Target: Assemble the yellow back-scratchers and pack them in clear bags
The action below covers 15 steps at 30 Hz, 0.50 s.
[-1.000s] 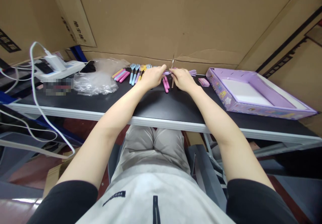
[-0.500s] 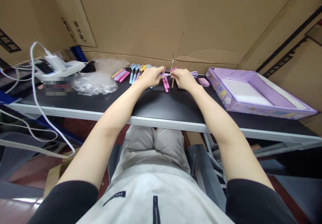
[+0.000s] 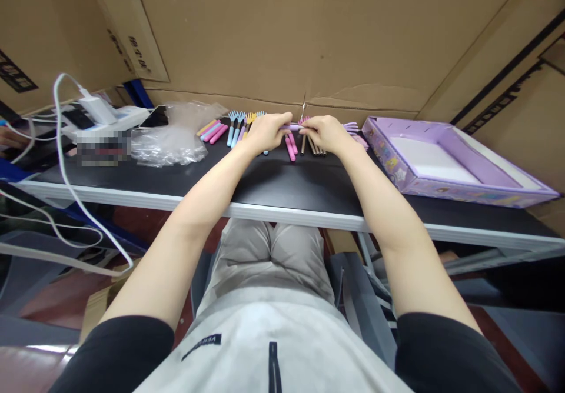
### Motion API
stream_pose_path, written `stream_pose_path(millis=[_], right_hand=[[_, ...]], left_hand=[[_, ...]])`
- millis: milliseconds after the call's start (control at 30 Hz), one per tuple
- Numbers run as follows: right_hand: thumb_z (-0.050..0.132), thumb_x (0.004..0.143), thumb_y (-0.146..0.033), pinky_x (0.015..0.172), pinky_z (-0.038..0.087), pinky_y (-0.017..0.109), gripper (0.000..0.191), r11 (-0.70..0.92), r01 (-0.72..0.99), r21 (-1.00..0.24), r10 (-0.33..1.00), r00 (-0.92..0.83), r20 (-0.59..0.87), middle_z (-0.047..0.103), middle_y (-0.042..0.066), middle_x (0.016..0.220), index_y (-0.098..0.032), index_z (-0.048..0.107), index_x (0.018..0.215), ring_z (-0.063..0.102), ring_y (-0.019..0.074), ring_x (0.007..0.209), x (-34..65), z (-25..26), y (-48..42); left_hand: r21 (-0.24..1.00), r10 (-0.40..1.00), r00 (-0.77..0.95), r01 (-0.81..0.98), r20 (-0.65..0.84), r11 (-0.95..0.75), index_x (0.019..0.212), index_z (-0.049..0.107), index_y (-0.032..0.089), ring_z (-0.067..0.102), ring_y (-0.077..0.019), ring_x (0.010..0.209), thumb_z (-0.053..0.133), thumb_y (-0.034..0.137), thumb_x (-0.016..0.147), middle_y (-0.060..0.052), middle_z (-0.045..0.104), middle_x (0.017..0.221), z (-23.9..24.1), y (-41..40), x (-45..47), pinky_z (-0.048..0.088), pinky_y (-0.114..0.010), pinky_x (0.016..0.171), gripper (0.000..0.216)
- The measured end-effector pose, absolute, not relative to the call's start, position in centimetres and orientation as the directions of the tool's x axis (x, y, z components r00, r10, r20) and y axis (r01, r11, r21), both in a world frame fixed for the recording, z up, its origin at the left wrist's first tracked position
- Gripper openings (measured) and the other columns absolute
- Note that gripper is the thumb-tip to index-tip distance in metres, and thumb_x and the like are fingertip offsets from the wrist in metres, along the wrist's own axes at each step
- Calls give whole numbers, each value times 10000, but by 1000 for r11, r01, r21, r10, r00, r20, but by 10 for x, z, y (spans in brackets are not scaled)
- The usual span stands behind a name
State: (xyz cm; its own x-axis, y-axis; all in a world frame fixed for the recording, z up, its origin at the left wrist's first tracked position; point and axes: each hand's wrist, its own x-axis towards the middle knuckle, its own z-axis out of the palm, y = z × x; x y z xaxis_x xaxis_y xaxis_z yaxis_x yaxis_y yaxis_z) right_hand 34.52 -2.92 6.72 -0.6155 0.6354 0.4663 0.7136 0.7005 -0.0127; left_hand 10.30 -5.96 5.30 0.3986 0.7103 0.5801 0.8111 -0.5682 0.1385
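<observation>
L hand (image 3: 269, 132) & R hand (image 3: 325, 134) are pinching a slim purple plastic-looking handle (image 3: 290, 127) betw. them, grip narrow, prob. for steadying it. Pink rod-shaped plastic handles (image 3: 290, 149) are lying just nearside of grip; blue plastic-looking forks (image 3: 232, 132) L of it, tines away, maybe ordered for easy reach. Shallow purple cardboard box (image 3: 406, 180) is sitting open-side-up R of grip. Well nearside, black cloth label (image 3: 202, 346) on light-grey garment (image 3: 251, 322) is showing "VER", rest unclear; far L, Chinese print on brown cardboard panel (image 3: 128, 19) isn't resolving.
</observation>
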Motion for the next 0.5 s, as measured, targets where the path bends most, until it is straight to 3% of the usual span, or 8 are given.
stream_pose_path(millis=[167,400,500], right_hand=[[613,1112,-467,806,449,362,398,671,728,-138,716,-589,374,824,80,916,-179,885,1154,658,241,816,349,79,-33],[595,1130,-550,777,423,326,462,672,719,-179,732,-606,313,793,76,883,-167,851,1097,619,214,785,343,76,-41],[546,1154,-574,787,427,327,513,669,722,-179,735,-604,308,799,74,883,-167,852,1091,641,220,809,342,76,-40]], left_hand=[[70,667,454,795,591,-603,1211,777,214,782,-334,1168,600,151,1022,-129,827,1131,54,-63,106,522,-365,904,266],[-25,619,535,767,575,-641,1212,771,208,788,-315,1173,568,96,1004,-149,829,1163,51,-65,105,535,-352,874,311],[12,633,528,763,567,-647,1169,770,219,792,-321,1155,582,114,1006,-140,829,1130,50,-65,104,531,-351,863,270]])
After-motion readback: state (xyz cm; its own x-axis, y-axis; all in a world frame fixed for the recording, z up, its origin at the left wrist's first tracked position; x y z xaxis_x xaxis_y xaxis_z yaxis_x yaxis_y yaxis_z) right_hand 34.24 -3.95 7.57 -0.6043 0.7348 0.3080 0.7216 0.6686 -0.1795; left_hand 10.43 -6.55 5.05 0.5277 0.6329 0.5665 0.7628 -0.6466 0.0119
